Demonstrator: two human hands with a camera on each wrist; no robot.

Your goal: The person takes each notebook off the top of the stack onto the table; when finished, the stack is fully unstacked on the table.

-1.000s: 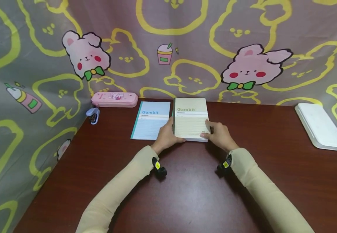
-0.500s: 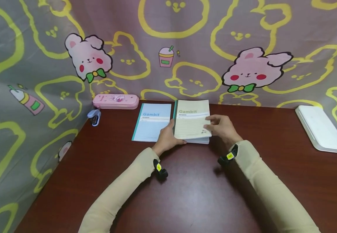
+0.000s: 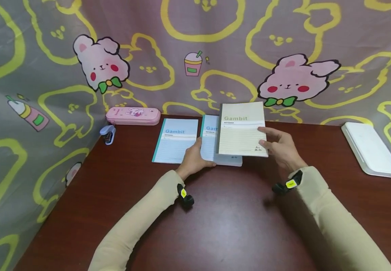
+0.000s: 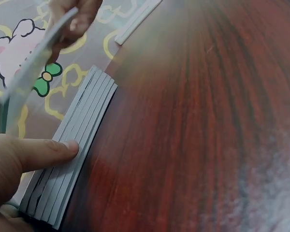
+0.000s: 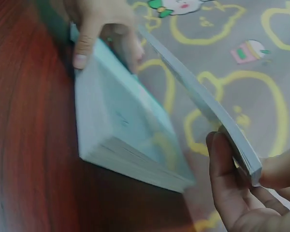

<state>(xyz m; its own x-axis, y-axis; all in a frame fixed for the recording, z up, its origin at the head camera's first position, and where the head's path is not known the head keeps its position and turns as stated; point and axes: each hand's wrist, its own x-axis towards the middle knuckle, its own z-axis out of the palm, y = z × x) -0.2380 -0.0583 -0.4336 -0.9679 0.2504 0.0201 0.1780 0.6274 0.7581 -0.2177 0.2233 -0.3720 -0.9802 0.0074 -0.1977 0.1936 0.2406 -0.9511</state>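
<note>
Clearly "Gambit": cream notebook.

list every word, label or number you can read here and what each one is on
"Gambit": cream notebook in the right hand, and the leftmost blue notebook
"Gam": stacked blue notebook, the rest hidden by the cream notebook
"NOTEBOOK": small, beneath that name on all three covers
"A" and an unclear character: cream notebook's lower right
Unreadable: other small cover print, lettering on the pink pencil case, yellow wrist tags

Left hand gripping, right hand pinching
</note>
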